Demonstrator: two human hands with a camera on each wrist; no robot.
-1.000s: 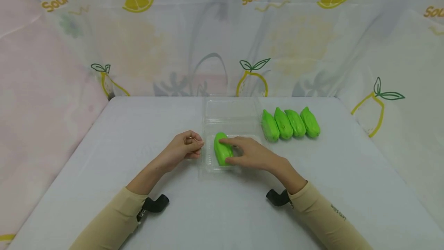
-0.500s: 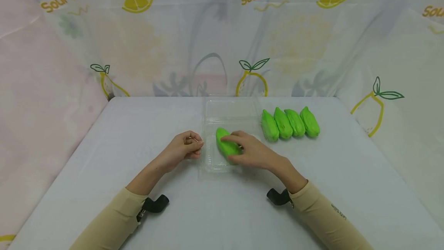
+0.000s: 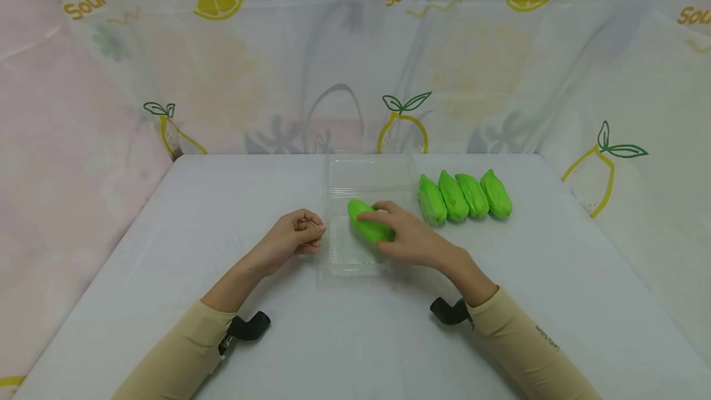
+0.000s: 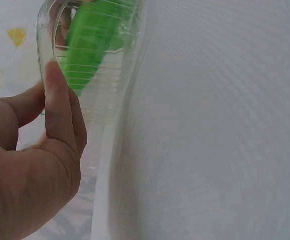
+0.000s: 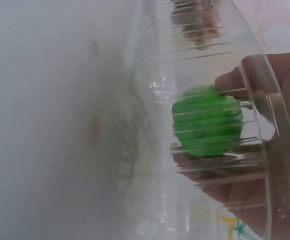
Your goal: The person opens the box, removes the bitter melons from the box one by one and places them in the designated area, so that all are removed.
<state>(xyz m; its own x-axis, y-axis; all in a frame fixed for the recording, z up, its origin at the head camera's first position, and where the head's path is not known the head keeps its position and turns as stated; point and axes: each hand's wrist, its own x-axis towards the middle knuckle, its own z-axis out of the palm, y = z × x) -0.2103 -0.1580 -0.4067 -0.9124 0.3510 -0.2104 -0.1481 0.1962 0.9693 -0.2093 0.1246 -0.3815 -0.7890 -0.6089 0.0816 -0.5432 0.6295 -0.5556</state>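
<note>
A hinged clear plastic box (image 3: 345,253) lies on the table, its lid (image 3: 369,175) folded back towards the wall. My left hand (image 3: 291,233) pinches the box's left rim between thumb and fingers, as the left wrist view shows at the rim (image 4: 41,37). Inside the box, my right hand (image 3: 411,236) grips a bright green ridged gourd-like vegetable (image 3: 360,213), thumb on the near side and fingers on the far side. It lies slanted, far end to the left. In the right wrist view the gourd's ridged end (image 5: 207,122) shows through the clear wall.
Several similar green gourds (image 3: 455,199) lie in a row on the white table (image 3: 344,350), right of the lid. A lemon-printed cloth (image 3: 344,48) hangs behind the table's back edge. Black curved pieces (image 3: 250,326) are strapped at both wrists.
My right hand has shifted the gourd right and slightly away from me, and the gourd has turned from nearly straight to slanted. My left hand has stayed at the box's rim.
</note>
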